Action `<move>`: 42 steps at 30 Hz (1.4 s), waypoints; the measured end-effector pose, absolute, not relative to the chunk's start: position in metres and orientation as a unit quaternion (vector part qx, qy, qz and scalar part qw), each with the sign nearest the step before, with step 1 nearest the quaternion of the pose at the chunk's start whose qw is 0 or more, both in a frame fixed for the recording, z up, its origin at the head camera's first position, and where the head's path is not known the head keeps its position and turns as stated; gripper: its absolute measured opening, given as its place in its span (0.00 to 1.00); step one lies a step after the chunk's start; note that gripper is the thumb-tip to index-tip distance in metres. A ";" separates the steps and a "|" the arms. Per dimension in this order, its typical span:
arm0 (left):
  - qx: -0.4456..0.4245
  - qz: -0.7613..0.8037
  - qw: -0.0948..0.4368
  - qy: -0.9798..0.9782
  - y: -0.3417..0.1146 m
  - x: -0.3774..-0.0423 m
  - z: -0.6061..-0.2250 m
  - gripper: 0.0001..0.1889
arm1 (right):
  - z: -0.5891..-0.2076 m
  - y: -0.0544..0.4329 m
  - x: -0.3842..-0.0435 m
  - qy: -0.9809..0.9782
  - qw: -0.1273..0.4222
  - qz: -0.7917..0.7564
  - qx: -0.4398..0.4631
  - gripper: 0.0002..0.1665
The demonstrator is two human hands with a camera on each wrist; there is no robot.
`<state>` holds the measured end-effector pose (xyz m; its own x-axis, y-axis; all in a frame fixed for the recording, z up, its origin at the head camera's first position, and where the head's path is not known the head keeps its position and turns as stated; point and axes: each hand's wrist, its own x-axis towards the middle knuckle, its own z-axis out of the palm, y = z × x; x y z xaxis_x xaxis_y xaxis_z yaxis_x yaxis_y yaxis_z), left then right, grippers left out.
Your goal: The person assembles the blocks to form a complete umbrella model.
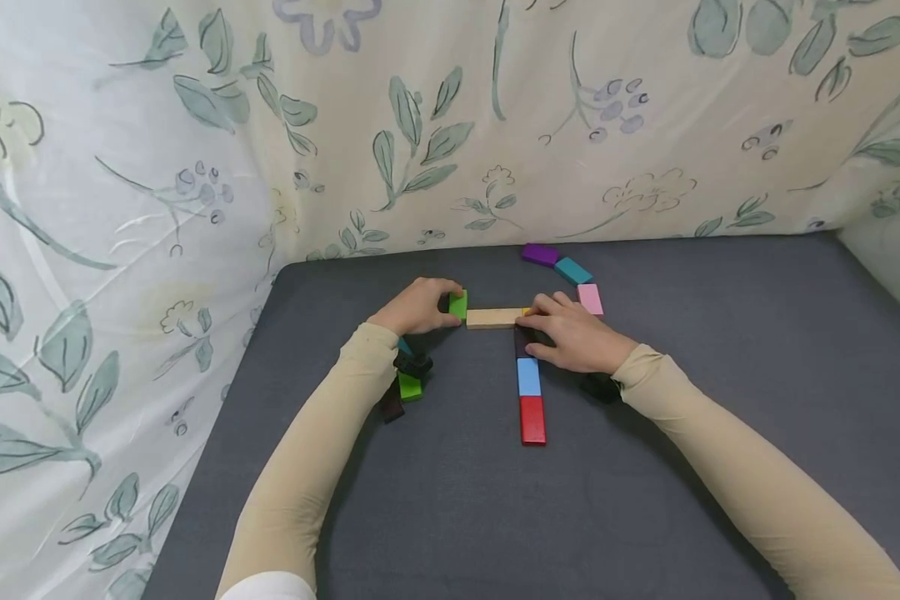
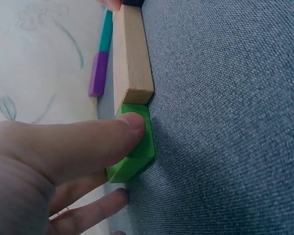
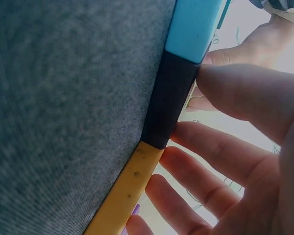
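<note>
Your left hand (image 1: 417, 307) pinches the green oblong block (image 1: 459, 305) at the left end of the pale wooden bar (image 1: 492, 318); your right hand (image 1: 576, 335), fingers loosely extended, touches the black oblong block (image 3: 171, 98) and yellow oblong block (image 3: 127, 191) by the bar's right end.

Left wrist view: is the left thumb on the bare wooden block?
No, the left hand has its thumb on the green block, not the wooden block.
</note>
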<state>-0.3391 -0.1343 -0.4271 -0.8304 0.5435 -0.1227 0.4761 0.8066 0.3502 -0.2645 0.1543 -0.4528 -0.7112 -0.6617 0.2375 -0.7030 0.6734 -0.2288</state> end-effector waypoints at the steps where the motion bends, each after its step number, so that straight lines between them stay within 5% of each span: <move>1: 0.271 0.155 0.106 0.944 -0.134 -0.340 -0.427 0.30 | -0.452 0.154 -0.265 -0.912 0.068 0.154 0.374 0.27; 13: 0.255 0.174 0.058 0.950 -0.160 -0.330 -0.422 0.35 | -0.451 0.152 -0.266 -0.918 0.057 0.156 0.361 0.27; 27: 0.166 0.188 0.059 0.966 -0.237 -0.287 -0.413 0.33 | -0.444 0.150 -0.266 -0.921 0.042 0.162 0.353 0.28; 42: 0.166 0.174 0.024 0.970 -0.221 -0.261 -0.433 0.29 | -0.449 0.151 -0.262 -0.920 0.047 0.159 0.356 0.28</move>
